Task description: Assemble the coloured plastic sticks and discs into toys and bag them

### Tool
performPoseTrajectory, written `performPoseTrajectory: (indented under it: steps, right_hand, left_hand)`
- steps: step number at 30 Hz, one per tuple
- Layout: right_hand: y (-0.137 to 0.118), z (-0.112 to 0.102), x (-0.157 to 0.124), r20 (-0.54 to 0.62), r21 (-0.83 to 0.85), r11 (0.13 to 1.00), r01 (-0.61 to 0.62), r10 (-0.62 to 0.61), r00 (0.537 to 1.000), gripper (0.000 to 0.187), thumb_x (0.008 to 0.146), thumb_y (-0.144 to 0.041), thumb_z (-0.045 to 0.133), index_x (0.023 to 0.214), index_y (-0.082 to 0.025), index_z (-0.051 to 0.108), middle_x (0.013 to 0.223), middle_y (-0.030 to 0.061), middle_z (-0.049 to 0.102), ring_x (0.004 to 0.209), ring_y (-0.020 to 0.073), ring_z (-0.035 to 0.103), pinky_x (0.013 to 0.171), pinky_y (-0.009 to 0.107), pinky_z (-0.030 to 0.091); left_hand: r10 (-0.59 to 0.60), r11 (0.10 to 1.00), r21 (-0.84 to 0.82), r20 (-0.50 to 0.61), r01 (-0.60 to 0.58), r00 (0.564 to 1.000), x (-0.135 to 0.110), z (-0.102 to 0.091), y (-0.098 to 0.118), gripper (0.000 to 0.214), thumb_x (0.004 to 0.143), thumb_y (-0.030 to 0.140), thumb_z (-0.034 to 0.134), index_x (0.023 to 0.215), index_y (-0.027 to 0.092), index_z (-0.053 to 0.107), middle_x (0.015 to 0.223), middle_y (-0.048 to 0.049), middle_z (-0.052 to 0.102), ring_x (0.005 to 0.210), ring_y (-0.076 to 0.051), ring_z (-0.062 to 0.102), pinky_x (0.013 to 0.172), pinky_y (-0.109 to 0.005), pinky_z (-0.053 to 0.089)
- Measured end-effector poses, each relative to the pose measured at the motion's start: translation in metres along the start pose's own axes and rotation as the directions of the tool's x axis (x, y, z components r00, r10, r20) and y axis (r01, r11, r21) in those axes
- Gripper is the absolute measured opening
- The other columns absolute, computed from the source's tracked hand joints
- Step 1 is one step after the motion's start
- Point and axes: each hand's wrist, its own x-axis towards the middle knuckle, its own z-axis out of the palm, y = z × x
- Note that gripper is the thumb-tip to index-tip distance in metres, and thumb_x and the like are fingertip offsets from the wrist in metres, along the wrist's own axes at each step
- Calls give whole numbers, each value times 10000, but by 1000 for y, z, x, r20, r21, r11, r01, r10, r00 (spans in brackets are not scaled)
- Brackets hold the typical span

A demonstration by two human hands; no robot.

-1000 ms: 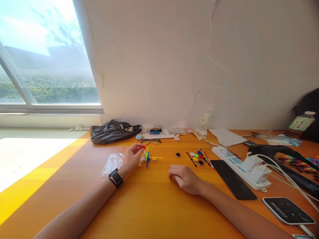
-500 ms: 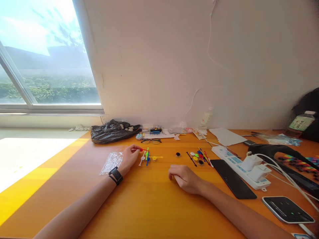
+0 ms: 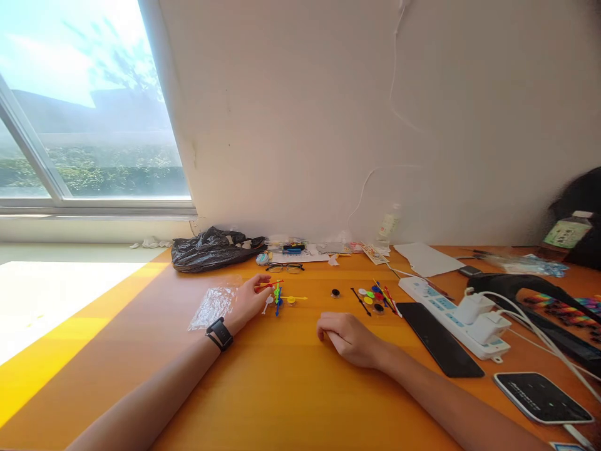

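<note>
My left hand (image 3: 248, 300), with a black watch on its wrist, is at the left-hand group of small plastic arrow spinners. Its thumb and fingers are apart around a red arrow spinner (image 3: 266, 286), which shows between them. Beside it lie a yellow arrow spinner (image 3: 295, 298), a blue one (image 3: 278, 304), a green one (image 3: 277, 290) and a white one (image 3: 268, 303), close together or overlapping. My right hand (image 3: 347, 335) rests on the table with fingers curled in and nothing visible in them. A black round spinner base (image 3: 335, 293) stands beyond it.
Loose coloured discs and arrows (image 3: 375, 297) lie to the right. Near them are a black phone (image 3: 439, 338), a white power strip (image 3: 434, 304) with plugs, and a black-topped device (image 3: 542, 396). Clear plastic bag (image 3: 213, 307), eyeglasses (image 3: 285, 268) and black bag (image 3: 211, 249) lie left and back.
My left hand has spread its fingers, which were pinching the red arrow spinner, and shifted slightly right over the group. My right hand has stayed in place.
</note>
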Motion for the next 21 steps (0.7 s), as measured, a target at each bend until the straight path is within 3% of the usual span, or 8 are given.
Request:
performPoseTrajectory:
  steps: [4,9,16,21]
  right_hand:
    - [1,0,0,4,0,1000,-1,1,1000,253,870,-39,456,809,-189,650,830,30,644,759,175,575,730,276,399]
    - [0,0,0,3,-8,1000,-3,3,1000,251,871,-40,456,808,-188,649,830,30,649,760,176,575,731,276,401]
    - [1,0,0,6,-12,1000,-9,9,1000,250,881,-42,460,817,-190,651,836,31,656,766,178,586,740,278,411]
    - [2,2,0,1,-16,1000,-15,15,1000,250,896,-50,458,821,-189,652,846,34,665,775,177,593,756,277,421]
  left_hand:
    - [95,988,112,93,-105,991,-5,0,10,466,777,479,834,1156,216,773,1158,-117,783,1077,-315,726,937,-396,562]
    - [237,913,274,245,-302,940,-11,-1,18,471,827,498,804,1228,257,750,1188,-96,766,1135,-341,680,1011,-436,513]
    - [290,868,284,374,-407,881,-16,4,22,351,1005,377,596,1320,264,701,1353,-122,700,1242,-302,661,1090,-445,505]
    - [337,800,298,495,-521,801,-22,5,29,408,1078,355,461,1446,305,628,1514,-97,610,1400,-296,573,1203,-496,425]
